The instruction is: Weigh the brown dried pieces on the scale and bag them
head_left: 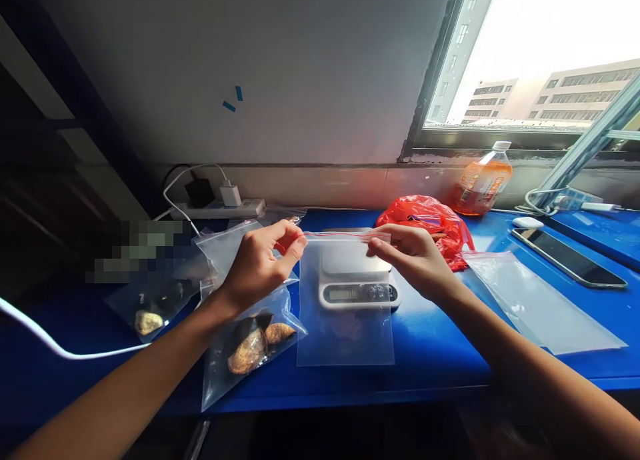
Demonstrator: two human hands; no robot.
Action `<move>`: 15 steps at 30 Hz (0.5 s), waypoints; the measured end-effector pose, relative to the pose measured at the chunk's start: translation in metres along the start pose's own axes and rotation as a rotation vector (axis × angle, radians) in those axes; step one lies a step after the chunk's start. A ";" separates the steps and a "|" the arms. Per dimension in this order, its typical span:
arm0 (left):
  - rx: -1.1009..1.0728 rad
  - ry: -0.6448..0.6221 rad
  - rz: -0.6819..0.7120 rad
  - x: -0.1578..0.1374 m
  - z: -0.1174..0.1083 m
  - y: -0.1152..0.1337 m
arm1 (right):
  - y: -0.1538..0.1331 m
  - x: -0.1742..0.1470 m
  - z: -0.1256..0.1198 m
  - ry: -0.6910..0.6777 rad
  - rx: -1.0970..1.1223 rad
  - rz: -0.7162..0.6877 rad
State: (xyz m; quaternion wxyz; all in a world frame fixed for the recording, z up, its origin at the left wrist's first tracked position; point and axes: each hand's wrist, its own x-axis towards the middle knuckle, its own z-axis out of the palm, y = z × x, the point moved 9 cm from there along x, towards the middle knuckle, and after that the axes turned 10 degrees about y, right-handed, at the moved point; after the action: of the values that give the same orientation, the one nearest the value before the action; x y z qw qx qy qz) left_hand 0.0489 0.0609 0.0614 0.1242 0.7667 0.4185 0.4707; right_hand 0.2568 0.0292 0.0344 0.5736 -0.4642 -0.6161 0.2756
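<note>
A clear zip-lock bag [345, 337] with a red line along its top hangs upright between my hands, with nothing visible inside. My left hand [267, 257] pinches its upper left corner, and my right hand [413, 253] pinches the upper right corner. Through the film shows a white kitchen scale [396, 293] with a steel plate and a small display, its digits too faint to read. Left of the bag, partly under my left forearm, lies a filled zip-lock bag [220, 373] with brown, rough-skinned pieces [249, 353] in it.
Farther left on the blue table [435, 367] lies another bag holding a pale piece [149, 322]. Behind stand a power strip [250, 209], a red plastic bag [415, 210] and a drink bottle [484, 183]. At right are flat clear bags [555, 313] and a phone [570, 257].
</note>
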 end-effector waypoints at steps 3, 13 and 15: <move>-0.001 -0.024 0.013 -0.001 0.003 0.000 | 0.001 0.000 -0.001 0.044 -0.102 -0.018; -0.003 -0.060 -0.002 -0.002 0.005 0.002 | 0.005 0.003 -0.010 0.111 -0.065 0.036; -0.002 -0.059 -0.006 -0.001 0.004 0.001 | 0.005 0.004 -0.013 0.124 -0.066 0.044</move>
State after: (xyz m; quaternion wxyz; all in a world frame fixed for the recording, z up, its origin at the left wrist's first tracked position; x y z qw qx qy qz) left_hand 0.0522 0.0605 0.0589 0.1389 0.7787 0.4165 0.4481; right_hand 0.2706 0.0326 0.0346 0.5886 -0.5124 -0.5781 0.2383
